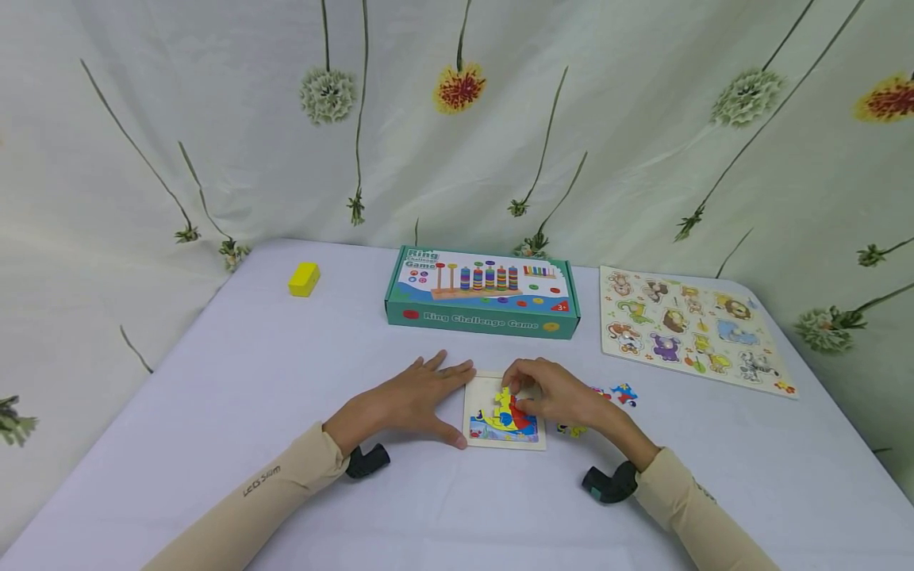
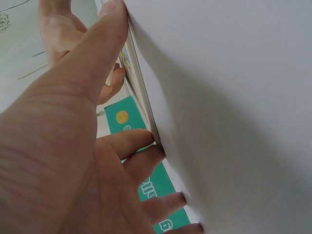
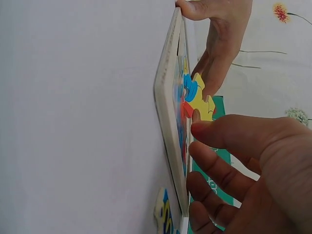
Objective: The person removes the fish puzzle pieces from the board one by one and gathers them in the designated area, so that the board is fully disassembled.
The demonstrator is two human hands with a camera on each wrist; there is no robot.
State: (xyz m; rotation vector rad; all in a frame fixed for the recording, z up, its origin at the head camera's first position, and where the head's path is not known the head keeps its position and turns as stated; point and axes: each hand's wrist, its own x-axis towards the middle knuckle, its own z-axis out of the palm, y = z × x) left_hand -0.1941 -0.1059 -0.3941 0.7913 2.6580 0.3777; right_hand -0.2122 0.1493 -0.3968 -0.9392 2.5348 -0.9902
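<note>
A small wooden puzzle board with a colourful picture lies flat on the white table. My left hand is spread palm down at its left side, the thumb at the near corner and the index fingertip by the far one. Between thumb and index finger, my right hand pinches a yellow puzzle piece, tilted up over the board. A blue and red area of the picture shows beside that piece. Loose puzzle pieces lie right of the board, partly hidden by the right hand and wrist.
Behind the board stands a green Ring Challenge Game box. A yellow block sits at the back left. At the right lies a large animal puzzle board. Floral cloth hangs behind the table.
</note>
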